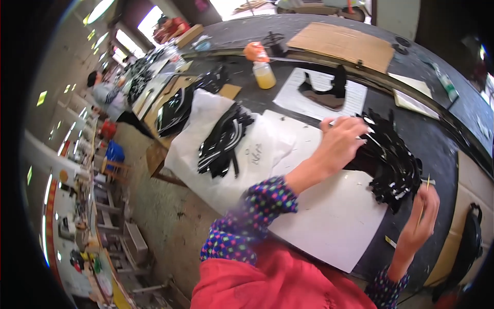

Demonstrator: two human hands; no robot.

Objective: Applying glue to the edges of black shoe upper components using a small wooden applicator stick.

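My left hand [340, 143] is at the left edge of a pile of glossy black cut strips [393, 165], its fingers bent; what they pinch is hidden. A flat white board [329, 216] lies beneath that forearm. To the right of the pile, my right hand [421, 219] is closed round a thin, light-coloured stick [425, 193], whose tip points up. Beyond the left hand, a dark curved cut piece [329, 92] rests on a white printed sheet [288, 98]. A bundle of black strips [224, 141] lies on a white plastic bag [262, 147] to the left.
A bottle of yellow liquid with an orange top [264, 74] stands at the back beside a dark spool [274, 44]. Brown cardboard [342, 45] lies across the far dark table. A black bag [468, 242] is at right. Two other people [109, 95] [172, 29] are further left.
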